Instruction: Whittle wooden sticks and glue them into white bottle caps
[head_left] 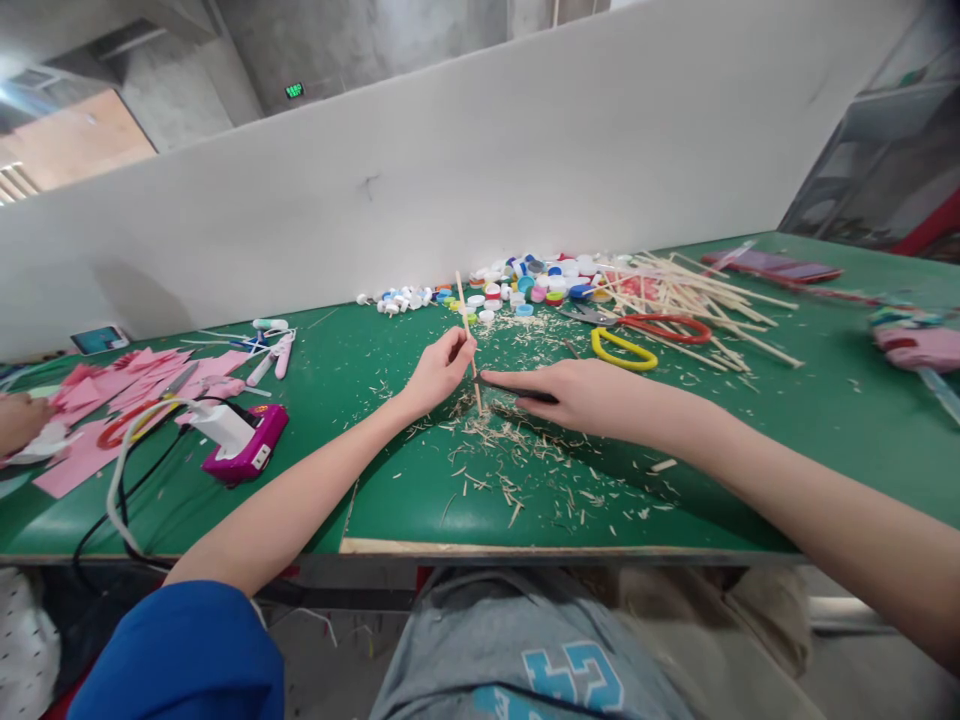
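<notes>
My left hand (444, 368) pinches a thin wooden stick (463, 305) that stands nearly upright, its lower end close to the green tabletop. My right hand (574, 393) is closed round a dark-handled knife (517, 390), with the index finger stretched along it toward the stick. The knife's front part meets or lies right beside the stick below my left fingers; exact contact I cannot tell. Pale wood shavings (510, 465) lie scattered beneath and around both hands.
Behind my hands are bottle caps (525, 280), a pile of wooden sticks (697, 300) and scissors with orange (667, 327) and yellow handles. Left are a magenta power strip (247, 450), cables, pink paper (142, 385) and glue guns (274, 350). Another person's hand (22, 422) is at the far left.
</notes>
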